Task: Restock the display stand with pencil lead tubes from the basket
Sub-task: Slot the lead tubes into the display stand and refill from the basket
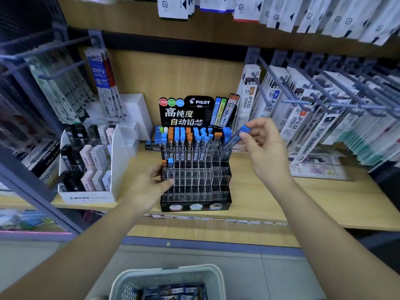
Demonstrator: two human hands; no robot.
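The right hand pinches a slim, dark pencil lead tube with a blue cap between thumb and fingertips, above the far right of the clear, tiered plastic display stand on the wooden shelf. Its long axis is tilted, with the cap up and to the right and the bottom end pointing down-left toward the far slots. The left hand grips the display stand's left edge, thumb across the front. At this slant the tube could catch a cell wall or knock neighbouring tubes. The pale slotted plastic basket sits near, below.
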